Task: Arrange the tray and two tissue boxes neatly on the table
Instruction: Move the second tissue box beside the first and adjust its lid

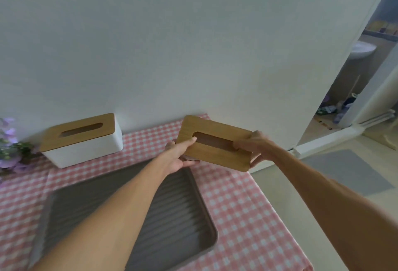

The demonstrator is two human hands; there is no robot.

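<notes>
Nearest to us, we note a grey rectangular plastic tray with a ribbed floor and rounded corners (pixel 183 217), lying flat on a table covered in a pink-and-white checked cloth (pixel 241 212). Both bare forearms reach out over it, the left one crossing above the tray's ribbed floor.

Beyond the tray, we record the second tissue box, seen mainly as its brown wooden lid with an oblong slot (pixel 215 143). It is tilted toward us and gripped at both ends. The left hand (pixel 178 156) clasps the left end, thumb on the lid by the slot and fingers curled beneath. The right hand (pixel 256 148) clasps the right end, thumb dipping into the slot's edge and fingers under the box. The box sits over the table's far right corner; we cannot tell whether its base touches the cloth.

Further left and well apart, a white rectangular tissue box with a matching wooden slotted lid (pixel 84 141) rests on the cloth against the plain white wall (pixel 172 44). Purple artificial flowers (pixel 8 141) show just beside it at the left edge. An open doorway lies at far right.
</notes>
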